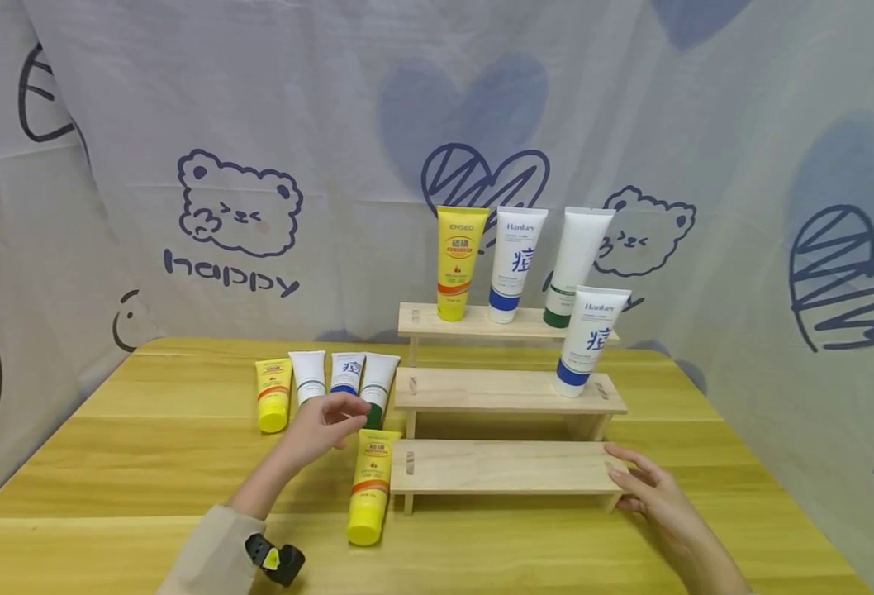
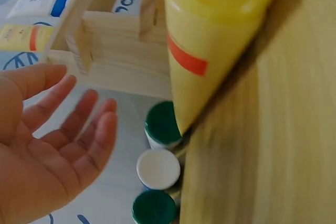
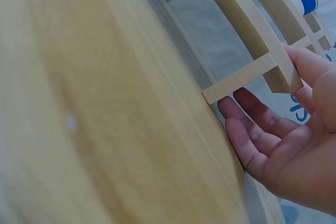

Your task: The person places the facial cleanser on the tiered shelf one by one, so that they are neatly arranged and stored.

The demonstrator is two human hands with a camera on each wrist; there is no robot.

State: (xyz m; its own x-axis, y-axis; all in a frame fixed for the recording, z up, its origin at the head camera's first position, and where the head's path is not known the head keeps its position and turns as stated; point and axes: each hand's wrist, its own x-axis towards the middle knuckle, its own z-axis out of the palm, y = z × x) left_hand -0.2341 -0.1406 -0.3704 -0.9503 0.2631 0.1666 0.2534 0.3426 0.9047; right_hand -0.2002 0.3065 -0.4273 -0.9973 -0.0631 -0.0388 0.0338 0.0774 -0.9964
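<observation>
My left hand (image 1: 330,423) hovers with loosely bent fingers and nothing in them, over the cap ends of a row of small tubes. A yellow squeeze tube (image 1: 370,489) lies just below it, beside the lowest step. In the left wrist view the hand (image 2: 58,140) is apart from the yellow tube (image 2: 210,40). At the right end of the three-step wooden stand (image 1: 504,467), my right hand (image 1: 648,487) grips the lowest step. Its thumb lies on the board and the other fingers curl by the leg, as the right wrist view shows (image 3: 283,145).
On the top step stand a yellow tube (image 1: 461,264), a white-blue tube (image 1: 517,264) and a white-green tube (image 1: 577,256). Another white-blue tube (image 1: 591,339) stands on the middle step's right end. Left of the stand lie a small yellow tube (image 1: 273,392) and several white ones (image 1: 308,373).
</observation>
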